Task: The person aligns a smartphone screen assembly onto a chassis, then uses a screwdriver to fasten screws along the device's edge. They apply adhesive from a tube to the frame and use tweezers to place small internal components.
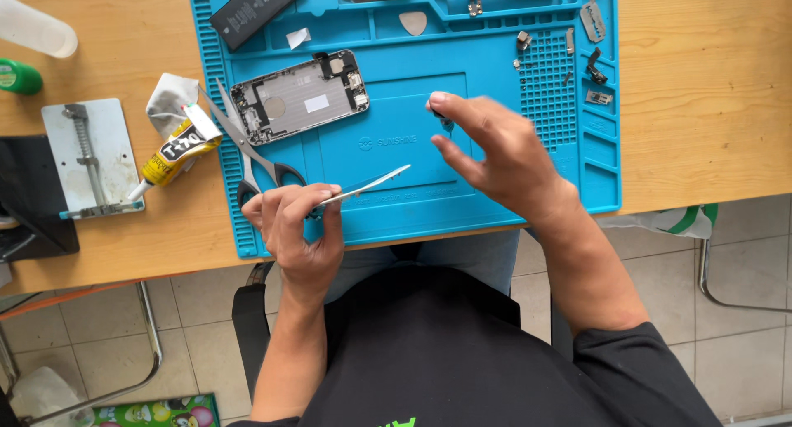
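**Small-part work over an opened phone**

Spread across most of the wooden desk [701, 105]: one blue silicone mat [412, 204] with moulded trays along its top and right edges. Off the mat to the left, one metal clamp plate [91, 155], one crumpled cloth [169, 97] and one yellow-and-black glue tube [177, 150], nozzle pointing at the plate.

On the mat's upper left, one phone housing [299, 95], lying open with its inside face up, screen gone. Just above it, one black battery [256, 10], apart from the housing. Beside the housing's left end, one pair of scissors [247, 146], blades open, handles close to the near hand.

Left hand [297, 225] curled shut around one pair of tweezers [363, 186], tips aimed right over the bare middle of the mat and carrying nothing visible. Right hand [495, 146] raised over the mat's centre, thumb and forefinger pinched on one small dark part [445, 122], the other fingers fanned out loose; somewhat blurred, so no telling what kind of part.

Judged as a mid-step of fine handling: part held up in the right hand, near the tweezers but apart from them. Likely to call for a steady meeting of tweezer tips and part, low over the mat in case of a drop.

Smaller still: one grey pick [413, 22], one razor blade [592, 18], and a handful of loose bits [596, 68] in the right-hand trays, too small for a sure count.
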